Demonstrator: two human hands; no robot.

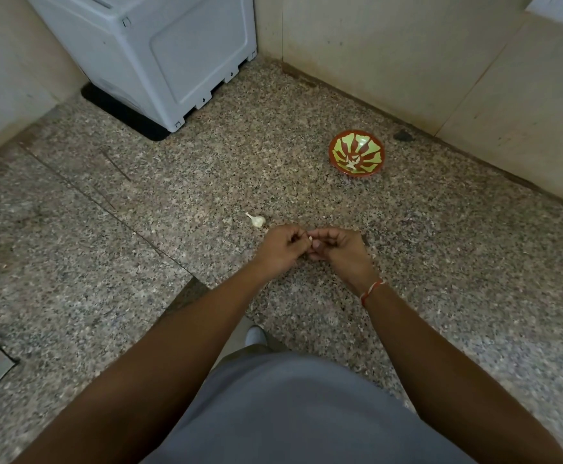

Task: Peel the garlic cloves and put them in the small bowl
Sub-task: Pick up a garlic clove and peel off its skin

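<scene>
Between the two hands, a garlic clove (310,238) is pinched by the curled fingers of the left hand (282,247) and right hand (338,249); peeling appears underway. Just beyond the left hand a garlic bulb (256,221) lies on the desk (173,182). Next, the skin must come off, then a reach to the small bowl (356,153), well beyond the right hand.

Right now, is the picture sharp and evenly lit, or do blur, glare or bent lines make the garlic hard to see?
Head view: dim, even light with no glare; wide-angle lens bends the wall edges; the garlic clove pinched between left hand and right hand is tiny and mostly hidden; the garlic bulb and small bowl on the granite counter are reasonably sharp.
</scene>
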